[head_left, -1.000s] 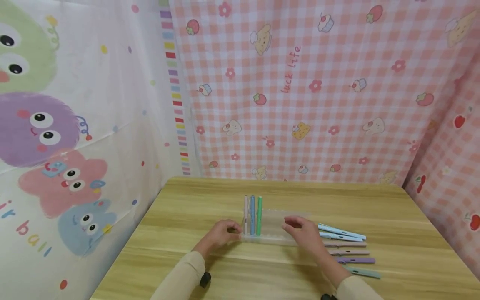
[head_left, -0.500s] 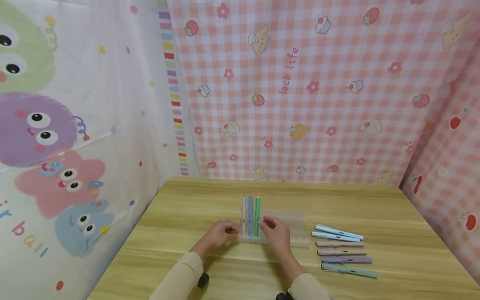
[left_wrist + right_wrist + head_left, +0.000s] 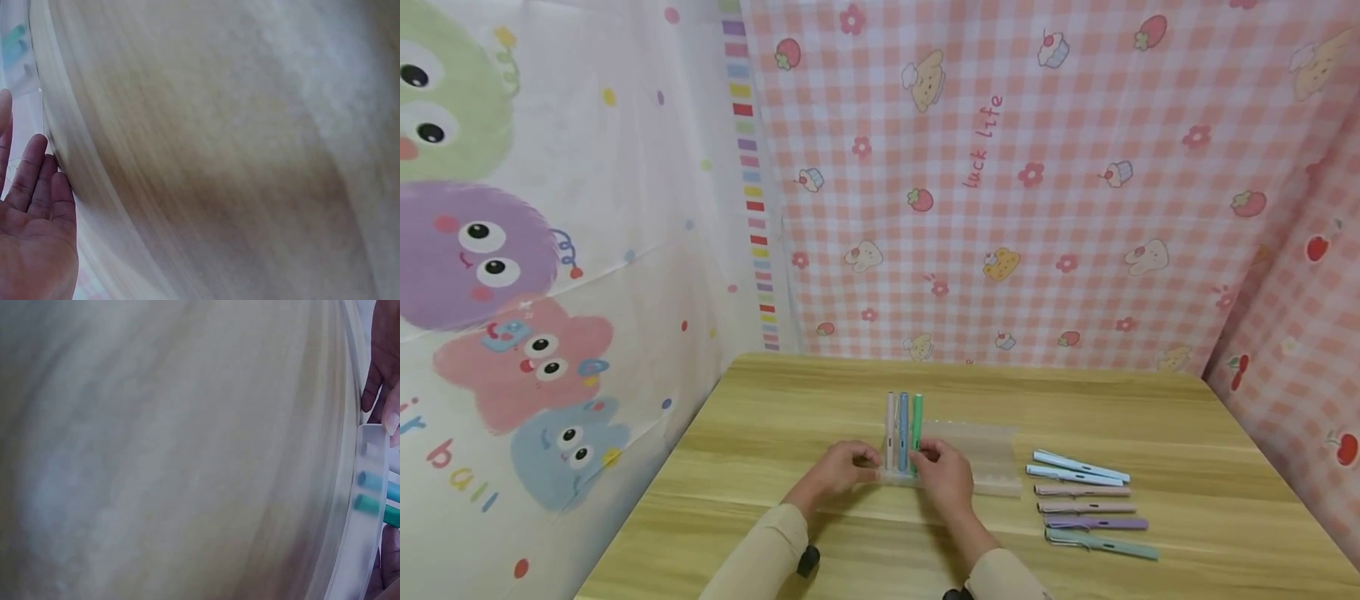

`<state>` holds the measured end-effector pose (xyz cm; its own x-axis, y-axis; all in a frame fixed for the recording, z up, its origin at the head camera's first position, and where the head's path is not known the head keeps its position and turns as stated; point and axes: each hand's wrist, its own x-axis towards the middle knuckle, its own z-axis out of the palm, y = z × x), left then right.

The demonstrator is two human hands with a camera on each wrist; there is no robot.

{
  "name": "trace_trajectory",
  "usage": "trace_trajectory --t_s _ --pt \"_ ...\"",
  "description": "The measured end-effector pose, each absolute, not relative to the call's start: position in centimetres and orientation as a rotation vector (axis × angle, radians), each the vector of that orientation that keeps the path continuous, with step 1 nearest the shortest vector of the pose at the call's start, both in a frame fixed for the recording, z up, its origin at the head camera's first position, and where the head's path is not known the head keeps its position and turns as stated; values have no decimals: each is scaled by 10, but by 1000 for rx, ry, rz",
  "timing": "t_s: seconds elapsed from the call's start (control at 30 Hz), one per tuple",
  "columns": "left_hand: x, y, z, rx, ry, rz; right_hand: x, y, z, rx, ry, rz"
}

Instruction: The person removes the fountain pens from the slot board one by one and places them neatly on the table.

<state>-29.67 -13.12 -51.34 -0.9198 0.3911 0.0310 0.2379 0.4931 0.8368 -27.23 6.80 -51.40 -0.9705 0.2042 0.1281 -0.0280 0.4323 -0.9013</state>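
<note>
A clear plastic pen stand (image 3: 998, 487) rests on the table with a pale pink pen (image 3: 891, 429), a blue pen (image 3: 903, 429) and a green pen (image 3: 918, 414) leaning side by side at its left end. My left hand (image 3: 846, 465) pinches the stand's left end; in the right wrist view its thumb (image 3: 392, 422) lies on the stand's corner. The right hand (image 3: 946, 479) pinches the lower part of the green pen, which hides the pen's bottom in the head view. Through the stand's frosted front, the right wrist view shows the green pen's end (image 3: 367, 504).
To the right of the stand lie several capped pens: two light blue pens (image 3: 1078, 471), two pinkish pens (image 3: 1084, 500), a purple pen (image 3: 1097, 523) and a grey-green pen (image 3: 1105, 544). Patterned cloth (image 3: 1037, 217) hangs behind the wooden table (image 3: 737, 533).
My right hand has moved left from the stand's right part to the green pen and taken hold of its lower part. The left hand stays at the stand's left end.
</note>
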Motion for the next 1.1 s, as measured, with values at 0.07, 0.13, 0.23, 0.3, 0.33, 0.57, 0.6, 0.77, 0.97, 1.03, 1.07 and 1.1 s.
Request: trace_trajectory --t_s 0.07,0.13,0.23,0.3,0.33,0.57,0.6,0.77,0.97,1.03,1.07,1.1 --pt "-297 -131 -514 546 2572 1400 -273 68 -514 -169 -2466 1561" --pt "-297 -131 -514 548 2574 1401 -273 68 -514 -184 -2457 1565" --pt "-297 -131 -514 548 2569 1410 -274 67 -513 -225 -2418 1599" --pt "-297 -130 -514 552 2565 1422 -275 67 -512 -248 -2381 1632" --pt "-297 -130 -514 549 2564 1423 -276 67 -512 -259 -2356 1658" --pt "-296 -130 -513 537 2558 1422 -277 69 -503 -258 -2176 1812" --pt "-296 -131 -513 544 2559 1422 -277 69 -501 -257 -2166 1826" --pt "-295 -130 -514 562 2560 1426 -277 75 -492 -239 -2169 1841" --pt "-294 -129 -512 568 2567 1424 -275 87 -481 -169 -2215 1837" --pt "-294 -129 -511 565 2567 1421 -275 92 -477 -127 -2231 1821" --pt "-294 -129 -510 566 2567 1423 -275 95 -475 -109 -2239 1809" --pt "-294 -128 -510 566 2566 1424 -274 98 -473 -92 -2248 1796"
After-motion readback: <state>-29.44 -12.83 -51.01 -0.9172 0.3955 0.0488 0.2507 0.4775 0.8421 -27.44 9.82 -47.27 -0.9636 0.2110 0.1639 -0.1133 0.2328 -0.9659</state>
